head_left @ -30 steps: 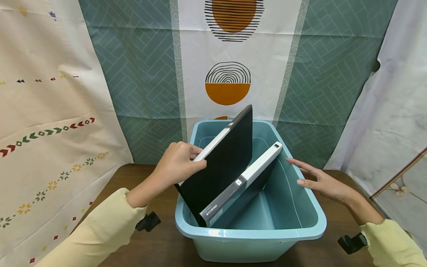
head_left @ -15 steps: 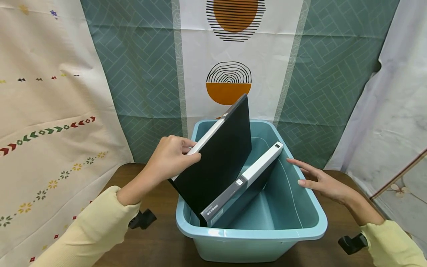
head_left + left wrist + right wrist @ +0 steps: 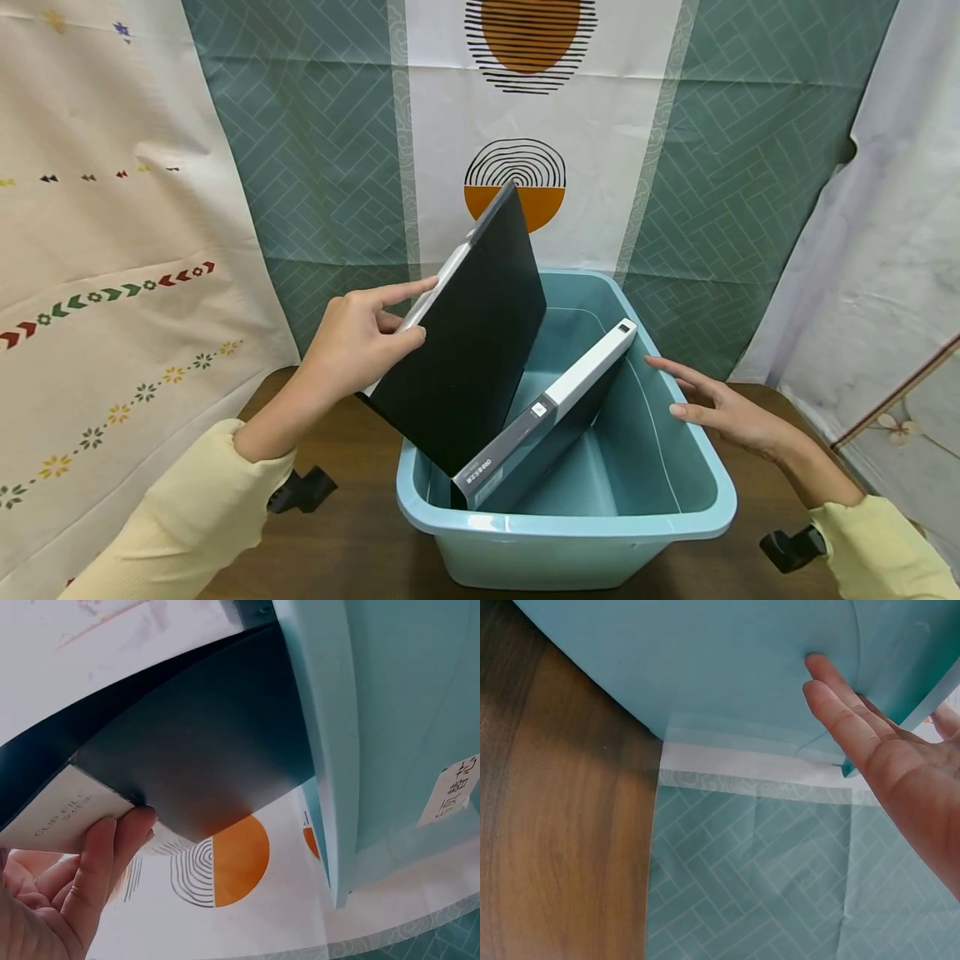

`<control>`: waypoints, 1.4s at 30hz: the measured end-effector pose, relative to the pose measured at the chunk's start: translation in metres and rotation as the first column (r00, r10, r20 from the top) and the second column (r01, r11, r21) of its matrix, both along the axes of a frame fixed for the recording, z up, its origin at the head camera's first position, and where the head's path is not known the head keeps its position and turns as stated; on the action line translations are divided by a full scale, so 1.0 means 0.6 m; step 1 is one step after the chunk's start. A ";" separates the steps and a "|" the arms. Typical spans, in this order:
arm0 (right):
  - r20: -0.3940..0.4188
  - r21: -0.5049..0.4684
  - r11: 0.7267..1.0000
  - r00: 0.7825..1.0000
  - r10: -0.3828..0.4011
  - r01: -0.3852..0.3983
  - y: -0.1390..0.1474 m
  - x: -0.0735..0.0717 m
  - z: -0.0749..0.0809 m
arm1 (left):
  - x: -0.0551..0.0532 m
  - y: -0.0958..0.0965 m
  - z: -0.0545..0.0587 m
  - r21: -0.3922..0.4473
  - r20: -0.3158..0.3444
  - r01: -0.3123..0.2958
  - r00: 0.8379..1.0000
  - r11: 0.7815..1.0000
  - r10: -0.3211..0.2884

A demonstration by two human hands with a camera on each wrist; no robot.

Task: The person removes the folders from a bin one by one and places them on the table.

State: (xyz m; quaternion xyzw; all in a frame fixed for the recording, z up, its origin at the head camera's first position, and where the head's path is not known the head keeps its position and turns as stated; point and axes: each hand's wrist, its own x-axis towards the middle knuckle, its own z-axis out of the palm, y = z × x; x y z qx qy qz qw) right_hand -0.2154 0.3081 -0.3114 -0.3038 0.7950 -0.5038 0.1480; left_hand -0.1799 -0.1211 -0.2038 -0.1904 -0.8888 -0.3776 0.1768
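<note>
My left hand pinches the white spine of a black clip file, thumb on the near face. The file tilts up over the left rim of a light blue plastic tub, its lower part inside. In the left wrist view, print shows on its white spine label beside my left fingers. A second file with a white and grey spine leans diagonally within the tub. My right hand rests at the right rim, fingers fairly straight; in the right wrist view, fingertips lie against the tub's outer wall.
The tub stands on a dark brown wooden table. A patterned green and white cloth hangs close behind it. Pale curtains hang on both sides. A paper label is stuck on the tub wall.
My left hand has moved up and to the left, lifting the held clip file higher and tilting it left. The right hand and the second file have stayed in place.
</note>
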 end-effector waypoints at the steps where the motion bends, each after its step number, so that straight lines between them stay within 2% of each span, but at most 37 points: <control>1: 0.000 -0.002 1.000 1.000 0.001 -0.001 0.000 0.000 0.000 | 0.001 -0.002 0.001 -0.009 -0.013 -0.004 1.000 1.000 0.004; 7: 0.000 -0.009 1.000 1.000 0.002 -0.002 0.000 0.001 0.000 | 0.008 -0.014 0.009 -0.033 -0.043 -0.035 0.999 0.999 0.034; 16: 0.017 -0.013 1.000 1.000 -0.006 0.006 -0.002 0.002 0.000 | 0.013 -0.033 0.020 0.043 -0.056 -0.075 0.995 0.996 0.077; 27: 0.044 -0.031 0.999 0.999 0.007 -0.005 -0.001 0.002 0.002 | 0.020 -0.056 0.030 0.122 0.020 -0.113 0.994 0.986 0.111; 35: 0.067 -0.047 0.998 0.997 0.037 -0.034 0.000 0.001 0.002 | 0.022 -0.069 0.030 0.179 0.048 -0.132 0.991 0.975 0.125; 42: 0.068 -0.049 0.998 0.997 0.032 -0.028 0.001 0.001 0.002 | 0.023 -0.083 0.031 0.206 0.045 -0.136 0.991 0.969 0.130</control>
